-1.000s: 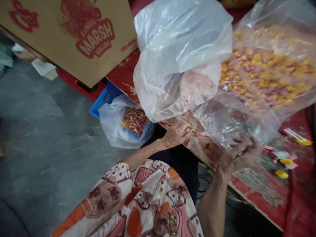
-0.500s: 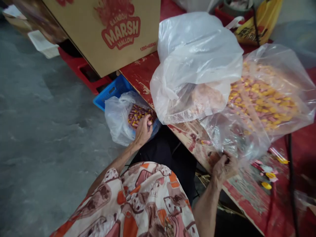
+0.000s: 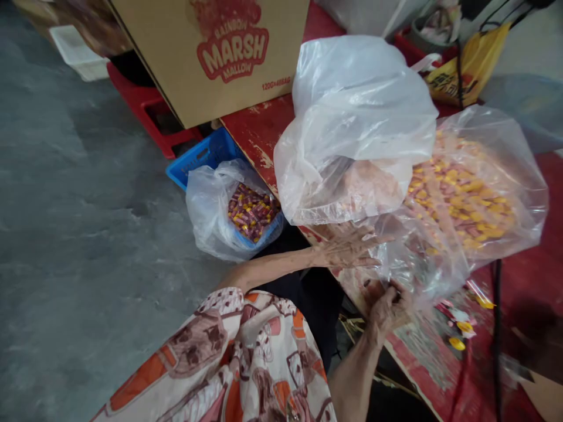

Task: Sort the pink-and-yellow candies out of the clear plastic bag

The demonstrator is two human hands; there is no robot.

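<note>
My left hand (image 3: 349, 249) reaches over the worn edge of the red table (image 3: 259, 135), its fingers stretched toward a clear plastic bag (image 3: 404, 252). Just nearer to me, my right hand (image 3: 389, 305) rests at the bag's lower edge with its fingers curled; what they hold, if anything, is hidden. The clear bag of yellow and pink pieces (image 3: 466, 199) lies to the right. Behind my hands is a large white plastic bag (image 3: 360, 117) with pale pink contents. Below the table edge, small purple and yellow pieces (image 3: 253, 212) fill a bag-lined blue crate (image 3: 193, 164).
A cardboard box (image 3: 176, 64) stands at the back left, above a red stool (image 3: 141, 105). Loose yellow and pink pieces (image 3: 460, 328) and a black cable (image 3: 497, 340) lie on the table at the right. A yellow bag (image 3: 470, 67) is at the back.
My left hand has left the pieces in the crate and moved right, over the table, its fingers now spread. My right hand stays at the clear bag's edge. The view has shifted slightly.
</note>
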